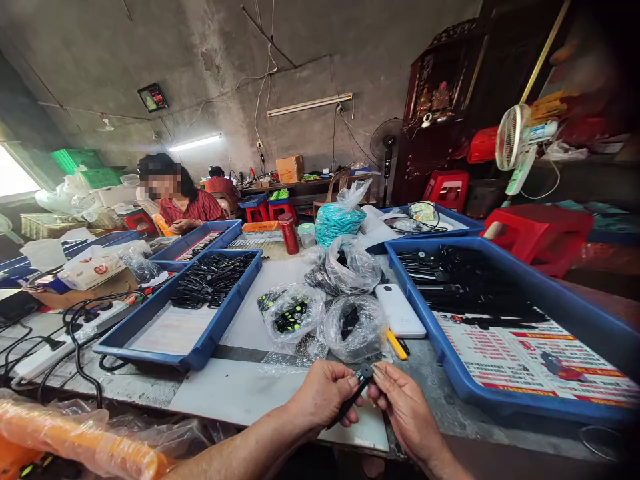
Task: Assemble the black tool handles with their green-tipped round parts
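Near the table's front edge, my left hand (327, 398) is closed round a slim black piece (351, 395) that tilts up to the right. My right hand (397, 399) pinches at the upper end of that piece; whether it grips the piece itself or a small part there is too small to tell. Just beyond the hands lie an open plastic bag of black parts (350, 325) and another bag of black and yellow-green parts (293, 315). A yellow-handled tool (396, 344) and a white flat device (400, 310) rest to the right of the bags.
A blue tray (200, 353) with black pieces stands left, a larger blue tray (463, 380) right. Cables (77, 333) and a power strip (75, 337) lie far left. A seated person (183, 207) works across the table. A red canister (289, 233) stands behind the bags.
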Demonstrator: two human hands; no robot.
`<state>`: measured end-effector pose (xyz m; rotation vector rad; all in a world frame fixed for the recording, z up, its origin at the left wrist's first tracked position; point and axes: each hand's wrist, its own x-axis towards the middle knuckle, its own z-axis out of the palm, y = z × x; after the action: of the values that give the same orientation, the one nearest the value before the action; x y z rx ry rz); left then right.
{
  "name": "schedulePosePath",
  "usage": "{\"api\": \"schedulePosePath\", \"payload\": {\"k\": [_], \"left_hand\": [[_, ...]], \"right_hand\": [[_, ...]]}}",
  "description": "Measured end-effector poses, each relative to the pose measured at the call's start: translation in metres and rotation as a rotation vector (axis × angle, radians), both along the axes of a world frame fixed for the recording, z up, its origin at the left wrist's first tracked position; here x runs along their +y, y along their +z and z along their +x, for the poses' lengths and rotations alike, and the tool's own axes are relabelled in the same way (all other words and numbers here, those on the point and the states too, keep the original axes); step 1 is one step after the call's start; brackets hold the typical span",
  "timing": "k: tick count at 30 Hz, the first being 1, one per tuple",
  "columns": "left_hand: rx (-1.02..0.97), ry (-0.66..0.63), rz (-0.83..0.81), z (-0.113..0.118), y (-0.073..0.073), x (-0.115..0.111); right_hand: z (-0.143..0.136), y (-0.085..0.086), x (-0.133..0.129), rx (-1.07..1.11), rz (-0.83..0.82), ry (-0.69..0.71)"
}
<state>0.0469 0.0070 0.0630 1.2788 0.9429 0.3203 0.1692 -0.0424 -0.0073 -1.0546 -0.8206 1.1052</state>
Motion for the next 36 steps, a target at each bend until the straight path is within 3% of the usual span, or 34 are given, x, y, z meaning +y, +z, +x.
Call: {"api": "schedulePosePath", "payload": {"k": [17,23,36], "left_hand": [[0.063,-0.028,0.082,-0.0018,-0.0013,0.0013],[0.035,-0.022,0.036,-0.0024,-0.0016,0.0010],[0.128,-0.061,0.178,-0.0043,-0.0030,0.0036]], "right_hand": [[-0.0010,0.0023,-0.0008,-0.031,-0.015,0.003],[0.0002,0.0049,-0.0005,-0.064,-0.009,-0.009],[0.0003,0.0038,0.0001,-0.096,-0.020,-0.023]]}}
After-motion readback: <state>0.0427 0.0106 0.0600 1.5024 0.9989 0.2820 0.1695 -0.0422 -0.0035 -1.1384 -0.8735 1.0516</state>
